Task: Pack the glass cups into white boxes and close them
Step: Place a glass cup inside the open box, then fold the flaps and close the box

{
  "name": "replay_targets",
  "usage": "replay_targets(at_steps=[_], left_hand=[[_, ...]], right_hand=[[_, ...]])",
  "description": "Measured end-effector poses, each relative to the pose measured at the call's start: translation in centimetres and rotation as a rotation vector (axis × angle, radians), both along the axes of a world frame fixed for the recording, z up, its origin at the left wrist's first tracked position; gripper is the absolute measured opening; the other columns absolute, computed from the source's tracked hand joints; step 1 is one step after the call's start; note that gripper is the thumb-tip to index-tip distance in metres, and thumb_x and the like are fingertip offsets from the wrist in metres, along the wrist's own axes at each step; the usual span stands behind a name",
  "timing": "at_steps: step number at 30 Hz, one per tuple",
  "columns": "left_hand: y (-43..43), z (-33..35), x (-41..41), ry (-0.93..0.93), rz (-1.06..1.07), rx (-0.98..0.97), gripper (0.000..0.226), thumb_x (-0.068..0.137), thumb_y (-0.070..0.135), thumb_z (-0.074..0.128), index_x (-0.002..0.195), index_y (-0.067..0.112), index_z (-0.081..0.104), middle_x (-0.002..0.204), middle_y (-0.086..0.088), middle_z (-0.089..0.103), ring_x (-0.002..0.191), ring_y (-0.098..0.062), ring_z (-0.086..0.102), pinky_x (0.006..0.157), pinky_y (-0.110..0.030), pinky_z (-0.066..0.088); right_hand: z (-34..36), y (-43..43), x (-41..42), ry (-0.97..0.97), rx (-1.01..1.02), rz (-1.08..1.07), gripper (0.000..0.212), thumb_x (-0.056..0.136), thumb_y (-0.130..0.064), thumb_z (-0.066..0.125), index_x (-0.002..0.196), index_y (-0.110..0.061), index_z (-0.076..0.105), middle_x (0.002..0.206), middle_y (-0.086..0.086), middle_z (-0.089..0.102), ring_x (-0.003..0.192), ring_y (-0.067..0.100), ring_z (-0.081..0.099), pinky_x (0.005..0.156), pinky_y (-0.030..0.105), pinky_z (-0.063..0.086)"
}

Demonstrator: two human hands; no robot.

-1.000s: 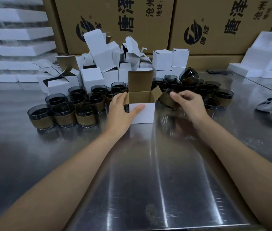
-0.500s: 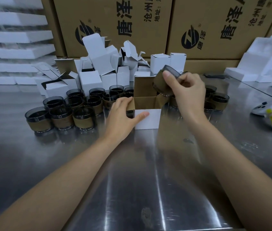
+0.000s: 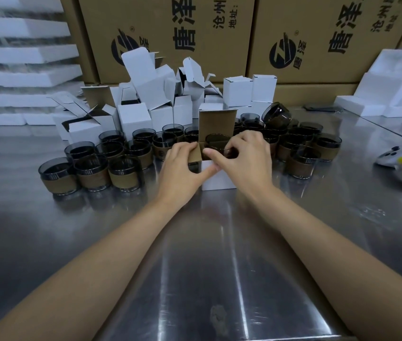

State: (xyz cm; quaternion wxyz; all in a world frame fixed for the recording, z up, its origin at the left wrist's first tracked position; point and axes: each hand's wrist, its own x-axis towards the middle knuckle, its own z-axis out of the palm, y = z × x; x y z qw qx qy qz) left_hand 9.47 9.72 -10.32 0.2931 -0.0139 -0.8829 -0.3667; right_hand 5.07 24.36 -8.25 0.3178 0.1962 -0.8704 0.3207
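The smoked glass cup point(image 3: 216, 140) sits upright in the small white cardboard box point(image 3: 217, 180) at frame centre, its lid flap point(image 3: 217, 121) standing behind. The left hand point(image 3: 180, 168) grips the left flap; the right hand point(image 3: 246, 161) curls at the right edge, its hold unclear.

The glass cup point(image 3: 216, 140), held tilted above the white box point(image 3: 219, 180) half a second ago, is now being seated inside it, with only its rim showing. The right hand point(image 3: 246, 163) is being lowered onto the box's right edge, fingers curled there. The left hand point(image 3: 182, 168) is being shifted upward, and the left flap point(image 3: 194, 155) is being pressed inward.
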Motion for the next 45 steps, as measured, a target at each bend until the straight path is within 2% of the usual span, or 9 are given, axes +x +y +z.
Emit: replay_targets(at_steps=[17,19,23,26,28,33,37,42,45], left_hand=[[-0.1,-0.1,-0.1,-0.007,0.003,-0.019,0.070,0.081,0.055,0.068,0.136,0.017,0.049,0.134,0.006,0.046,0.126,-0.010,0.040,0.104,-0.031,0.040],[-0.2,-0.1,0.0,0.006,-0.026,0.014,0.072,0.080,0.056,0.069,0.137,0.017,0.048,0.137,0.007,0.042,0.127,-0.007,0.039,0.105,-0.026,0.037],[-0.2,0.2,0.1,0.032,-0.067,0.241,0.074,0.087,0.057,0.058,0.145,0.017,0.036,0.146,0.007,0.029,0.125,0.002,0.040,0.103,-0.017,0.036],[-0.1,0.2,0.0,0.039,-0.020,0.371,0.057,0.098,0.048,0.043,0.146,0.018,0.034,0.141,0.003,0.039,0.102,0.017,0.047,0.082,0.004,0.034],[-0.2,0.2,-0.2,0.049,-0.011,0.418,0.050,0.100,0.042,0.044,0.144,0.018,0.037,0.133,0.004,0.050,0.100,0.013,0.049,0.078,0.004,0.034],[0.0,0.3,0.1,0.125,-0.087,0.411,0.047,0.100,0.027,0.049,0.144,0.015,0.036,0.127,0.008,0.052,0.107,0.008,0.051,0.084,-0.002,0.038],[0.3,0.3,0.3,0.149,-0.149,0.386,0.047,0.099,0.020,0.052,0.143,0.013,0.035,0.129,0.010,0.049,0.108,0.016,0.049,0.089,-0.005,0.040],[0.4,0.3,0.2,0.163,-0.181,0.376,0.045,0.099,0.017,0.052,0.141,0.014,0.038,0.133,0.008,0.047,0.110,0.014,0.050,0.094,-0.011,0.042],[0.4,0.4,0.4,0.176,-0.183,0.397,0.041,0.099,0.018,0.050,0.139,0.014,0.040,0.132,0.002,0.048,0.108,0.011,0.051,0.092,-0.012,0.043]], right_hand=[[0.0,0.0,0.6,-0.027,0.393,-0.109,0.062,0.100,-0.053,0.026,0.094,-0.015,0.076,0.108,-0.001,0.068,0.129,0.024,0.036,0.106,0.038,0.024],[-0.1,0.2,0.6,0.005,0.281,-0.052,0.049,0.101,-0.046,0.031,0.109,-0.017,0.070,0.117,0.000,0.064,0.126,0.022,0.041,0.103,0.040,0.032],[0.3,1.7,0.0,-0.004,-0.373,0.100,0.035,0.099,-0.029,0.037,0.125,-0.013,0.056,0.126,0.002,0.052,0.115,0.013,0.050,0.097,0.030,0.041],[0.1,2.2,-0.5,-0.242,-0.671,0.167,0.032,0.104,-0.026,0.035,0.130,-0.016,0.051,0.123,-0.002,0.056,0.111,0.010,0.056,0.100,0.028,0.043],[0.0,2.1,-0.9,-0.389,-0.814,0.247,0.030,0.105,-0.026,0.032,0.129,-0.019,0.050,0.117,-0.005,0.061,0.108,0.008,0.058,0.102,0.030,0.043],[-0.7,1.7,-1.0,-0.332,-0.733,0.383,0.026,0.104,-0.015,0.038,0.118,-0.017,0.060,0.113,-0.003,0.065,0.111,0.007,0.058,0.099,0.025,0.044],[-1.4,1.3,-0.8,-0.281,-0.437,0.420,0.023,0.100,-0.007,0.047,0.107,-0.011,0.069,0.118,-0.001,0.056,0.115,0.005,0.052,0.097,0.016,0.038],[-0.8,1.0,-0.6,-0.386,-0.528,0.431,0.022,0.096,-0.003,0.053,0.098,-0.016,0.070,0.137,-0.002,0.037,0.113,-0.013,0.042,0.087,-0.002,0.032],[-0.5,0.9,-0.6,-0.403,-0.552,0.420,0.024,0.095,-0.003,0.053,0.096,-0.019,0.071,0.142,-0.001,0.040,0.123,-0.001,0.039,0.088,-0.004,0.032]])
